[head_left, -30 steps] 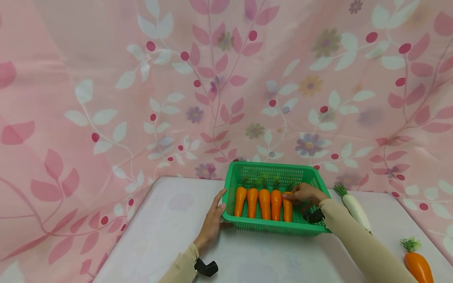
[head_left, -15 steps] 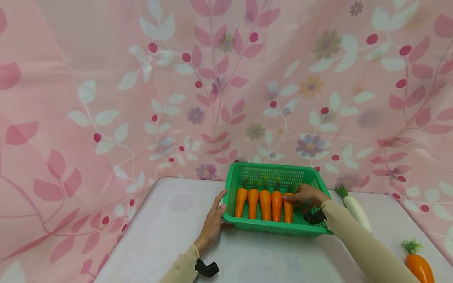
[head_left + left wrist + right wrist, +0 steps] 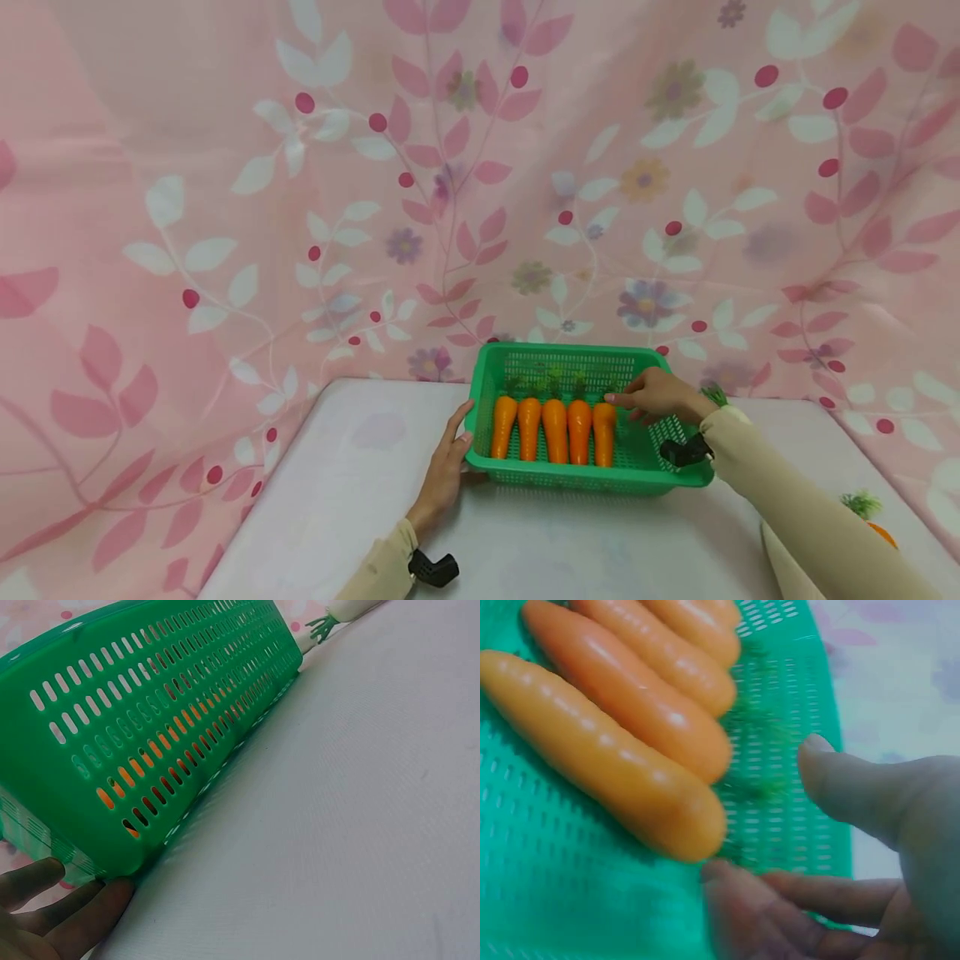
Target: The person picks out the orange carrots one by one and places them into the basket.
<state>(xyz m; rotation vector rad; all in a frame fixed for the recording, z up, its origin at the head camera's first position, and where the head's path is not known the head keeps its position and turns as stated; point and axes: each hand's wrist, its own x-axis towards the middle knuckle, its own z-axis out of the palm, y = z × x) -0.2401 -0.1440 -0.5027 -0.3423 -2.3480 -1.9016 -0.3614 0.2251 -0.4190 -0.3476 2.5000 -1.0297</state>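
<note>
Several orange carrots (image 3: pixel 555 432) lie side by side in a green plastic basket (image 3: pixel 577 475), tips toward the front, leafy tops toward the back. My right hand (image 3: pixel 660 393) hovers over the basket's right half, fingertips beside the thick end of the rightmost carrot (image 3: pixel 603 433). In the right wrist view, its thumb and fingers stand apart with nothing between them, one fingertip close to that carrot (image 3: pixel 622 772). My left hand (image 3: pixel 445 467) rests against the basket's left side. In the left wrist view its fingers (image 3: pixel 82 922) touch the basket's lower corner (image 3: pixel 127 855).
Green leaves (image 3: pixel 715 393) of a white radish show behind my right sleeve, which hides most of it. A carrot's leafy top (image 3: pixel 862 502) and a pale rounded shape (image 3: pixel 783 567) lie at the right. A pink floral cloth (image 3: pixel 375 167) hangs behind the white table (image 3: pixel 375 450).
My right hand has let go of the rightmost carrot and risen slightly, back and to the right. My left hand stays at the basket's side. The head view has shifted a little.
</note>
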